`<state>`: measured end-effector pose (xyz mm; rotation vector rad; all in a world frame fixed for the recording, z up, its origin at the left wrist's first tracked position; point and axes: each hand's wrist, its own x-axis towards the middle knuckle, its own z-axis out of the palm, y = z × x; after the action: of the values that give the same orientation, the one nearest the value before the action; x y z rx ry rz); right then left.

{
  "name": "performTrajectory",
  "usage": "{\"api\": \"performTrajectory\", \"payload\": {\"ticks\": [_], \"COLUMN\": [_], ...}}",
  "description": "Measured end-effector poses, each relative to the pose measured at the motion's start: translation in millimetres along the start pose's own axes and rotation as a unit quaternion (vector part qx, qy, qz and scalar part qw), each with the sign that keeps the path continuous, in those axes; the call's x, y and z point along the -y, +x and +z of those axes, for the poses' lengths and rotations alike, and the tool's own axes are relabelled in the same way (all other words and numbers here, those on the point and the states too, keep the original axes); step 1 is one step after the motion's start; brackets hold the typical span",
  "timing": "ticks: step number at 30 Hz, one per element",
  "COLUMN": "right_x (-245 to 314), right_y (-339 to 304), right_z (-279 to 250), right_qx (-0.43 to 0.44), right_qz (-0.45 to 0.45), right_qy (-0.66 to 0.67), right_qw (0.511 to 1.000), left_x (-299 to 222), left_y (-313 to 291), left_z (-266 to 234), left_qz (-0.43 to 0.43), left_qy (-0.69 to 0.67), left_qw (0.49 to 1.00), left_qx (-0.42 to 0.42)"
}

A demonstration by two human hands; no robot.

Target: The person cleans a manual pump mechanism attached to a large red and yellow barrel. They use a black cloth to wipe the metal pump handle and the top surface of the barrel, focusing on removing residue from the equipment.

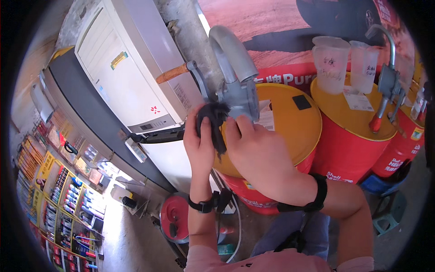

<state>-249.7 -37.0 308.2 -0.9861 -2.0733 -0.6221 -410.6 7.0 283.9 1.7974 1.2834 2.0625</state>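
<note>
A grey metal hand-crank pump [240,97] with a curved spout stands on the yellow lid of a red drum [290,131]. Its crank ends in a wooden handle [172,74]. Beside the pump body, my left hand [198,140] is closed on a crumpled black cloth [211,119], which touches the crank's lower end. Just right of the cloth, my right hand [260,147] is closed, its fingers curled in front of the pump's lower body. What those fingers grip, if anything, is hidden from me.
Right of my drum, another red drum [349,149] bears translucent measuring jugs [331,63] and a second pump [387,84]. A white cabinet-like appliance [136,77] rises close on the left. A red round lid [174,217] lies low, near a white hose [239,226]. Stocked shelves [63,199] stand far left.
</note>
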Motion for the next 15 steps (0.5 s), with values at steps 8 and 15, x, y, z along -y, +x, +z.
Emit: {"api": "performTrajectory", "payload": {"ticks": [8,15], "right_x": [-1.0,-13.6], "right_y": [20.6,45.7], "right_z": [5.9,12.4], "right_qx": [0.001,0.017], "right_qz": [-0.010,-0.014], "right_qy": [0.002,0.053], "right_qw": [1.000,0.998], "left_x": [19.2,42.4], "left_y": [3.4,22.9], "left_z": [-17.7,2.1], "left_qz": [-0.099,-0.056], "left_qy": [0.046,-0.099], "left_qw": [0.994,0.993], "left_qx": [0.011,0.024]}}
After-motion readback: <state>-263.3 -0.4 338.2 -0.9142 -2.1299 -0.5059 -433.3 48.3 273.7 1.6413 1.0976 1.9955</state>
